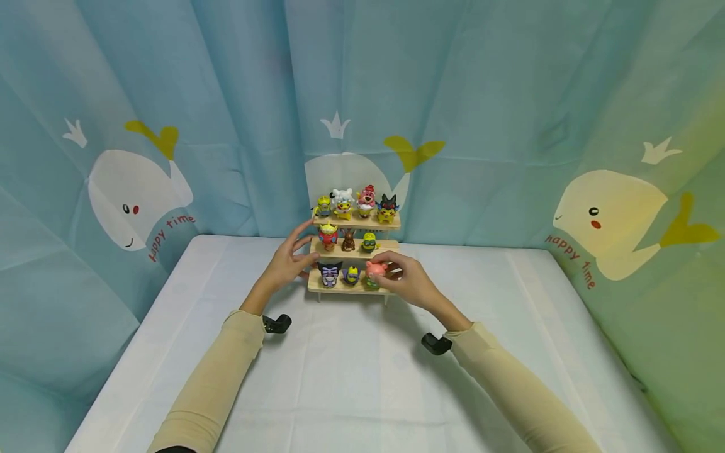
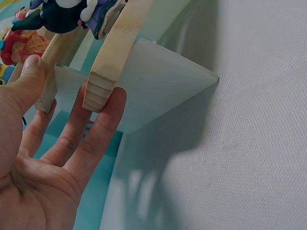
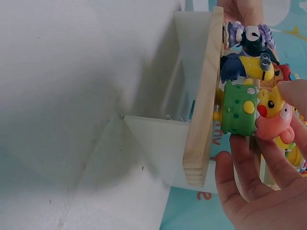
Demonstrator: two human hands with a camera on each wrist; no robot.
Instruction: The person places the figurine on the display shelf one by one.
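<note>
A three-tier wooden display stand [image 1: 351, 290] holds rows of small cartoon figurines. My left hand [image 1: 285, 264] grips the stand's left side, its thumb at the middle board and fingers against the end of the lowest board [image 2: 112, 62]. At the right end of the bottom tier, my right hand [image 1: 416, 285] holds a figurine with a pink hood, yellow face and green body [image 3: 240, 109], thumb at its head and fingers at its side. The figurine's yellow feet are right at the board. Beside it stand a blue-and-yellow figurine [image 1: 351, 275] and a dark-eared purple one [image 1: 329, 274].
Three figurines, including a brown one [image 1: 348, 240], occupy the middle tier; several more, such as a black-eared yellow one [image 1: 387, 209], line the top. Pale side panels [image 2: 163, 81] support the boards on a white-covered table [image 1: 340, 377]. A blue whale-print curtain [image 1: 481, 94] hangs behind.
</note>
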